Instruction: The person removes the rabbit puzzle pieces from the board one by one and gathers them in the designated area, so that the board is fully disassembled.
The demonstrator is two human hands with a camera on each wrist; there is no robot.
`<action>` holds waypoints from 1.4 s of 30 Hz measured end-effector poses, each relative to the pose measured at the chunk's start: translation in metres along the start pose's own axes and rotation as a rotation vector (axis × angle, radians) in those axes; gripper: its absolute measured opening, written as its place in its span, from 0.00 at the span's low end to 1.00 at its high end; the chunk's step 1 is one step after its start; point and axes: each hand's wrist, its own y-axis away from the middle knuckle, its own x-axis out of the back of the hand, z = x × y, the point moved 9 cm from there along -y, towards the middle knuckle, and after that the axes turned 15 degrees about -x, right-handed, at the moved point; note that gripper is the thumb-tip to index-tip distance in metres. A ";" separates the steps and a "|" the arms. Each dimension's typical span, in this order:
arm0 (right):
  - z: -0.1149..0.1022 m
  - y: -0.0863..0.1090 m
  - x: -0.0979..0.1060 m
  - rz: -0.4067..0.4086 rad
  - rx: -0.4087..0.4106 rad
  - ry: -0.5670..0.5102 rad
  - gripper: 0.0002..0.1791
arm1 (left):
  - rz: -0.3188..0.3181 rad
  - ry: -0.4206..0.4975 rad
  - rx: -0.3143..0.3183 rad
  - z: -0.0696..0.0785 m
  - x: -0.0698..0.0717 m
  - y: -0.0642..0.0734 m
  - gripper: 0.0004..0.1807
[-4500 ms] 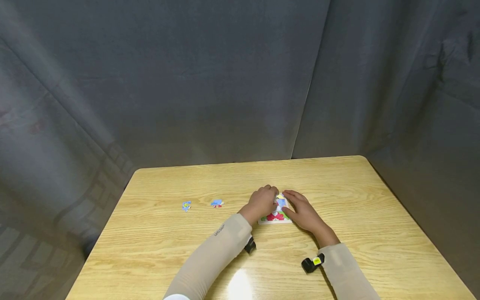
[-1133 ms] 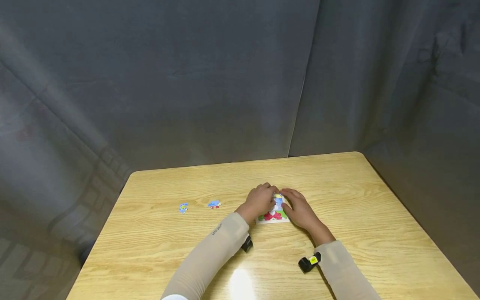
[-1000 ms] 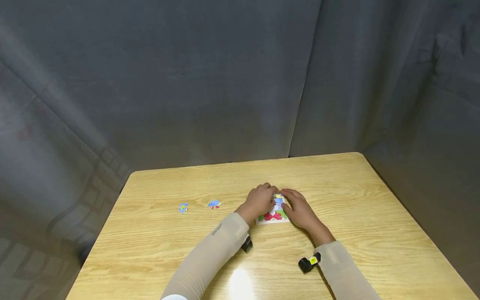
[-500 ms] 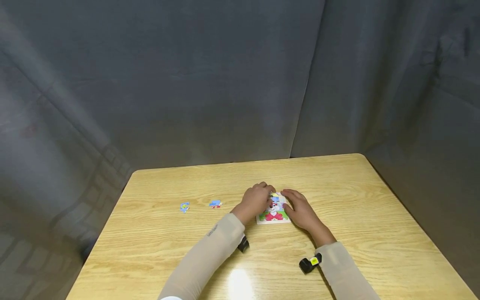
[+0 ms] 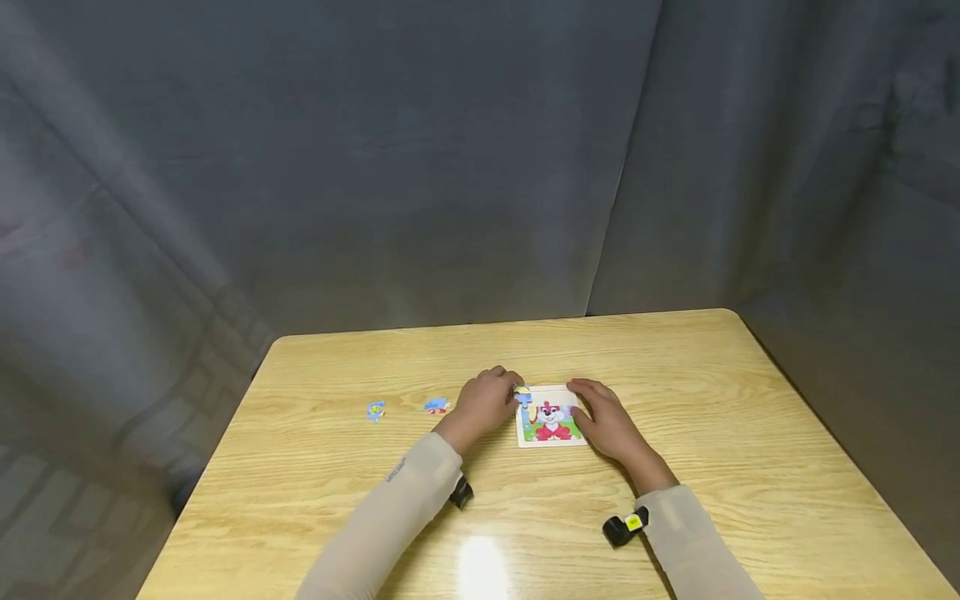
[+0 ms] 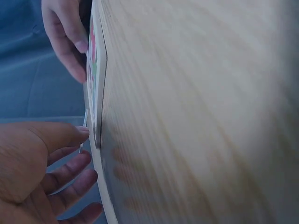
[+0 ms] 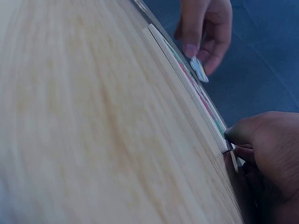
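A square jigsaw puzzle board with a pale frame lies on the table, showing a red and white cartoon animal in its lower part. The upper strip of its picture area is bare. My left hand pinches a blue and yellow puzzle piece above the board's upper left corner. In the right wrist view that piece is tilted between thumb and fingers, apart from the board. My right hand holds the board's right edge, thumb at the side and fingers at the upper corner. Its fingertips are partly hidden.
Two loose puzzle pieces lie left of the board: a blue one with red near the left forearm, and a blue and yellow one farther left. The wooden table ends at a dark curtain behind.
My left hand has lifted a puzzle piece off the board's upper area and moved left with it, uncovering the picture and the bare strip. My right hand stays at the right edge.
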 end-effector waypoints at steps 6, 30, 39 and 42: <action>0.002 0.001 0.001 -0.003 -0.005 0.010 0.25 | -0.011 0.009 0.015 -0.009 0.006 0.015 0.16; 0.002 0.001 0.003 0.000 0.005 0.006 0.24 | -0.015 -0.080 0.021 -0.023 0.008 0.035 0.14; 0.001 0.000 -0.001 -0.004 0.005 0.006 0.24 | -0.032 -0.045 0.059 -0.026 0.010 0.040 0.14; 0.000 0.000 -0.001 -0.005 0.003 0.003 0.24 | -0.036 -0.035 0.062 -0.026 0.011 0.041 0.15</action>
